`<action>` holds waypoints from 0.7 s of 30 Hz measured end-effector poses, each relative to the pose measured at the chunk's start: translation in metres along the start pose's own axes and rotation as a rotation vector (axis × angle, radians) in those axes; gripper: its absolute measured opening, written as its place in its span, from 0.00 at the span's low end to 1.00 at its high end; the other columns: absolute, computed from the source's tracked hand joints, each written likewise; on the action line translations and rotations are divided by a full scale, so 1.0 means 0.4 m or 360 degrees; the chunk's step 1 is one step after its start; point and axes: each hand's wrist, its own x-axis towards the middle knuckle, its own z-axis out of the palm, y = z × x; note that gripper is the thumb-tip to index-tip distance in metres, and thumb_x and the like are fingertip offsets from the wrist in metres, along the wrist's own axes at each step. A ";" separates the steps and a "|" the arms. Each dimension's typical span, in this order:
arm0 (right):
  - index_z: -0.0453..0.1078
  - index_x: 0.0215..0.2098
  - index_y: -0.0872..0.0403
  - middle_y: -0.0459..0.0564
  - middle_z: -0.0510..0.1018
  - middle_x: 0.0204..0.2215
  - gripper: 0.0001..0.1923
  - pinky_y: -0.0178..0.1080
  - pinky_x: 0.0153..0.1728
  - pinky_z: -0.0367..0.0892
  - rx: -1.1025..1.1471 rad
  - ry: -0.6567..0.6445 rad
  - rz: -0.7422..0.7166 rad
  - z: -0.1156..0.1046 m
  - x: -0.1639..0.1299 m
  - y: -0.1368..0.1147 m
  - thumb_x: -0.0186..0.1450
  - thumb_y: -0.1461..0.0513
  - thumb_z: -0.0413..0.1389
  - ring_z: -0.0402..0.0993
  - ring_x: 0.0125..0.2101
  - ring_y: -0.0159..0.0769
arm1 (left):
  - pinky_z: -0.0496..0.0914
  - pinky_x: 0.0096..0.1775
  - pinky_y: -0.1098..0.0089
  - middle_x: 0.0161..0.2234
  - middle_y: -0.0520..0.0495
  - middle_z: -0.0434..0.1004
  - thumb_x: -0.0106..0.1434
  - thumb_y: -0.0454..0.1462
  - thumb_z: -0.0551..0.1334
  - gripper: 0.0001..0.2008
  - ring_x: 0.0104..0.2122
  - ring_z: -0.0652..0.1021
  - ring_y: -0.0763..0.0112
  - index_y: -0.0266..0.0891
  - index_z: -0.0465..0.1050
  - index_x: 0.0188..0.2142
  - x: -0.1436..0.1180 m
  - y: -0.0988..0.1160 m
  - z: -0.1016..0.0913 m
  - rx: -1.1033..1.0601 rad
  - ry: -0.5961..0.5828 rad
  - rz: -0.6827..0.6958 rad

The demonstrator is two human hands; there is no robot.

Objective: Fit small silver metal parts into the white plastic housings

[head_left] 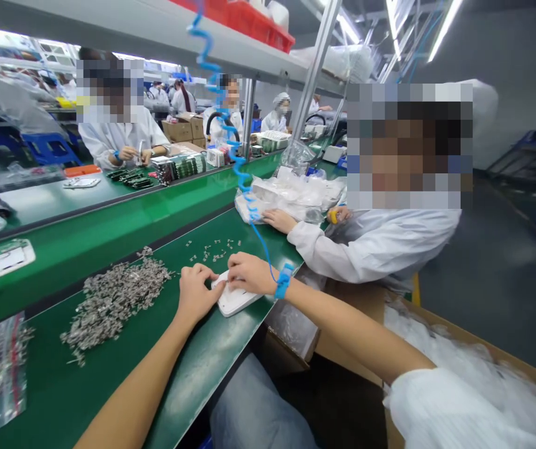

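1. A flat white plastic housing with rounded corners (233, 299) lies on the green bench mat (109, 374), just in front of the person, its long axis running from near-left to far-right.
2. The left hand (196, 292) rests on the housing's left end, fingers curled down onto its edge.
3. The right hand (248, 272), with a blue wrist strap (283, 281) on a coiled blue cord (230, 137), presses its fingertips together on the housing's top; whether they pinch a small part cannot be told.
4. A heap of small grey metal clips (113, 299) lies to the left, nearer the left hand; a few loose clips (212, 251) sit just beyond the housing.
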 end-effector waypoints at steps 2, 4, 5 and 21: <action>0.79 0.35 0.55 0.53 0.74 0.39 0.09 0.40 0.42 0.64 -0.0075 0.0125 -0.0132 0.008 -0.034 -0.005 0.69 0.59 0.59 0.67 0.39 0.37 | 0.64 0.45 0.58 0.36 0.46 0.76 0.57 0.43 0.66 0.08 0.41 0.68 0.57 0.42 0.75 0.28 0.003 -0.003 0.001 0.0006 -0.0003 -0.0019; 0.79 0.37 0.54 0.54 0.74 0.40 0.12 0.41 0.43 0.64 -0.0117 0.0233 -0.0189 0.019 -0.055 -0.007 0.71 0.60 0.54 0.66 0.39 0.38 | 0.64 0.44 0.58 0.35 0.46 0.76 0.56 0.43 0.66 0.08 0.41 0.68 0.57 0.42 0.75 0.27 0.007 -0.004 0.002 0.0008 -0.0013 -0.0040; 0.79 0.38 0.54 0.54 0.74 0.40 0.12 0.41 0.42 0.64 -0.0124 0.0274 -0.0198 0.025 -0.061 -0.006 0.71 0.61 0.53 0.66 0.39 0.38 | 0.64 0.45 0.58 0.35 0.47 0.76 0.56 0.43 0.66 0.08 0.40 0.68 0.57 0.42 0.74 0.27 0.008 -0.004 0.001 0.0006 -0.0026 -0.0049; 0.78 0.41 0.53 0.54 0.75 0.43 0.12 0.42 0.44 0.62 -0.0149 0.0242 -0.0171 0.033 -0.072 -0.012 0.72 0.61 0.51 0.66 0.42 0.39 | 0.64 0.44 0.58 0.34 0.47 0.76 0.56 0.41 0.66 0.07 0.40 0.68 0.59 0.42 0.72 0.26 0.001 0.014 -0.007 -0.0032 -0.0043 -0.0101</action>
